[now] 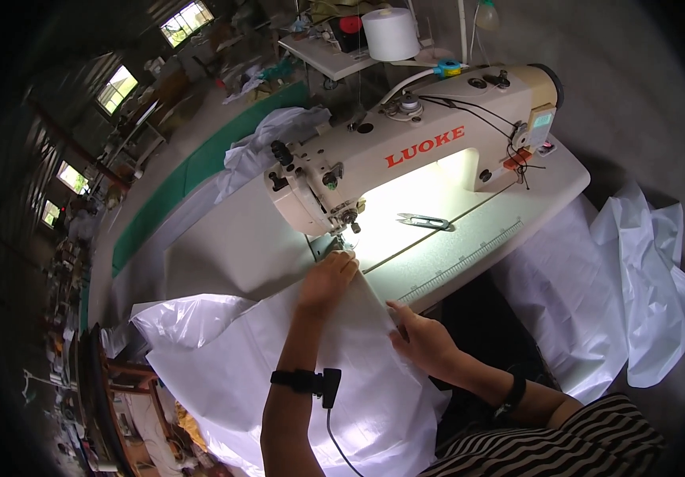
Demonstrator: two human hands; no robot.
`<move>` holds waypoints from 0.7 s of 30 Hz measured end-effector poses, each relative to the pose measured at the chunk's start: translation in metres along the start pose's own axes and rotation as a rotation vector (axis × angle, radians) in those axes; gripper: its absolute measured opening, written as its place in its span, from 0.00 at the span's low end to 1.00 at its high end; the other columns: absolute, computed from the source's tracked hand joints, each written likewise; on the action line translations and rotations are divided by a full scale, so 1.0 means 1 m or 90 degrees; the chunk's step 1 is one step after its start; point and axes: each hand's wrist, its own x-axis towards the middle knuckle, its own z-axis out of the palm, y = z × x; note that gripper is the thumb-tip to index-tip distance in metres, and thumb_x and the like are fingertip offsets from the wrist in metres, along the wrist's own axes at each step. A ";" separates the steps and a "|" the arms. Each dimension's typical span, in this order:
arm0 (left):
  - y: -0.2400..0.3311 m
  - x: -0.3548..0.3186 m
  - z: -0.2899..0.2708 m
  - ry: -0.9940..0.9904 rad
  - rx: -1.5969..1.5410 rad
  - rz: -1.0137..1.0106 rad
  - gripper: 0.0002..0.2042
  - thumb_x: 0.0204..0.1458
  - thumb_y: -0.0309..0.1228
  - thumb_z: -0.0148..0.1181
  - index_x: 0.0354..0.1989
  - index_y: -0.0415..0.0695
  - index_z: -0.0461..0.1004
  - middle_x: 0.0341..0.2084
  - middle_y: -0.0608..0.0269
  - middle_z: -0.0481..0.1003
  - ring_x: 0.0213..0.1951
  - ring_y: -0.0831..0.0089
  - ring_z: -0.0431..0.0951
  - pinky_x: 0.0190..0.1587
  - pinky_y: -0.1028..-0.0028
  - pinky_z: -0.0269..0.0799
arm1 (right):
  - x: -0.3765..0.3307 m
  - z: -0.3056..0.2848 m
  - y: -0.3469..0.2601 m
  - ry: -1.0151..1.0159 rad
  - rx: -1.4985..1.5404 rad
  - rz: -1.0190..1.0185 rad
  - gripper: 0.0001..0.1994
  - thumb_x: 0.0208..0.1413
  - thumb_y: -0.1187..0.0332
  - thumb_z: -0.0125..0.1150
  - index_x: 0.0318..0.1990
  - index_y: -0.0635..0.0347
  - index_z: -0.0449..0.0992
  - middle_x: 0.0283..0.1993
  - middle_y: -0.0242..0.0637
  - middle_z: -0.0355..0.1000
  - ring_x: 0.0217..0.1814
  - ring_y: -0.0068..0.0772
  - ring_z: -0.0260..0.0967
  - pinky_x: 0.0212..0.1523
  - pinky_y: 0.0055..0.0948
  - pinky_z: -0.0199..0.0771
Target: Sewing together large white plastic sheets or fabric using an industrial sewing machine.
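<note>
A white, slightly shiny sheet [255, 358] drapes over the front of the sewing machine [430, 119] and hangs down over my lap. Close by the needle and presser foot, my left hand [329, 280] pinches the sheet's edge, with its fingertips bunched together. Lower along the same edge, my right hand [423, 342] grips the sheet between thumb and fingers. Under the machine's lit arm lie small thread snips [424, 221], apart from both hands. My fingers partly hide the spot where the sheet meets the presser foot.
More white sheeting [605, 294] hangs off the table's right side, and a crumpled pile [271, 143] lies behind the machine head. A large white thread cone [391, 34] stands beyond the machine. At lower left is a wooden stool [132, 389]. A cable runs from my left wrist strap.
</note>
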 end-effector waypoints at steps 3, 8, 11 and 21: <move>0.004 -0.009 0.002 0.016 0.031 -0.015 0.09 0.48 0.25 0.55 0.38 0.42 0.76 0.43 0.62 0.76 0.48 0.67 0.76 0.47 0.71 0.77 | 0.003 0.010 -0.001 0.081 -0.281 -0.218 0.26 0.52 0.71 0.60 0.61 0.62 0.68 0.31 0.41 0.75 0.27 0.33 0.76 0.27 0.28 0.75; 0.037 -0.019 -0.006 -0.014 0.049 -0.139 0.16 0.50 0.32 0.60 0.47 0.40 0.75 0.48 0.56 0.76 0.53 0.63 0.75 0.52 0.68 0.74 | 0.005 0.005 -0.020 -0.046 -0.587 -0.216 0.36 0.43 0.69 0.63 0.64 0.66 0.64 0.27 0.34 0.73 0.21 0.24 0.73 0.17 0.26 0.69; 0.050 -0.030 -0.007 0.012 -0.022 -0.211 0.25 0.51 0.40 0.63 0.55 0.38 0.71 0.55 0.51 0.72 0.58 0.58 0.71 0.60 0.65 0.68 | 0.009 0.004 -0.021 -0.068 -0.556 -0.211 0.34 0.44 0.68 0.63 0.63 0.69 0.65 0.21 0.31 0.72 0.17 0.25 0.71 0.17 0.26 0.69; 0.025 -0.017 0.003 0.028 -0.089 -0.213 0.27 0.51 0.39 0.64 0.57 0.38 0.70 0.59 0.54 0.69 0.62 0.58 0.67 0.63 0.64 0.63 | 0.046 0.008 -0.022 -0.080 -0.471 -0.203 0.32 0.49 0.67 0.61 0.61 0.76 0.63 0.18 0.38 0.73 0.18 0.38 0.74 0.22 0.35 0.74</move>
